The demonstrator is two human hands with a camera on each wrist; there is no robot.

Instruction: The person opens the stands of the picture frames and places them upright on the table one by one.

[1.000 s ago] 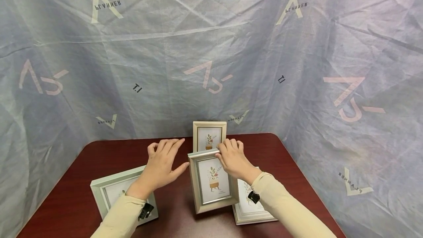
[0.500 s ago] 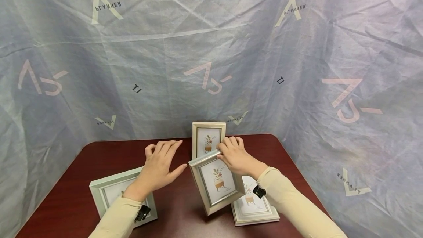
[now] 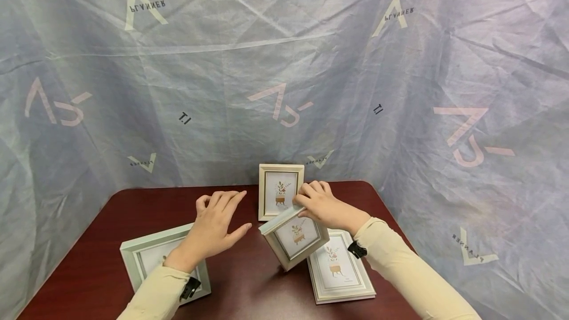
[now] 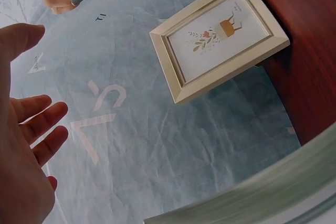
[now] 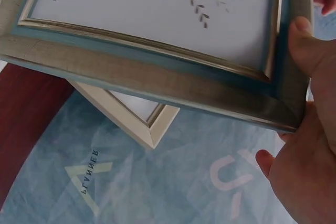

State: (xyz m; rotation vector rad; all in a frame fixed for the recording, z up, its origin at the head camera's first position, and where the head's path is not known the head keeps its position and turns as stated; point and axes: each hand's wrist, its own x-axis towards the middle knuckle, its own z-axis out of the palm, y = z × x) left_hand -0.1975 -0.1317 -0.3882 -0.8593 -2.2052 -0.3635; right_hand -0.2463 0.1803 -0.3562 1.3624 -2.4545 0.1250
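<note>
Right hand (image 3: 326, 209) is pinching the top edge of the tilted silvery frame (image 3: 297, 236), just left of and below it. Left hand (image 3: 215, 226) has loosely spread fingers, nothing in them. 3 more frames: cream frame (image 3: 280, 191) standing beyond the right hand and partly blocked by it, white frame (image 3: 335, 268) on the bench (image 3: 240, 270) below that wrist, green frame (image 3: 148, 256) partly behind the left sleeve (image 3: 155, 293). Right wrist cam shows insert print that's too tiny from the head; left wrist cam gets the cream frame unblocked.

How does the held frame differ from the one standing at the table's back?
The held frame is tilted in the right grip; the back frame stands on the table. The held frame looks greyish beige, the back frame cream. Both show a potted-plant print.
</note>
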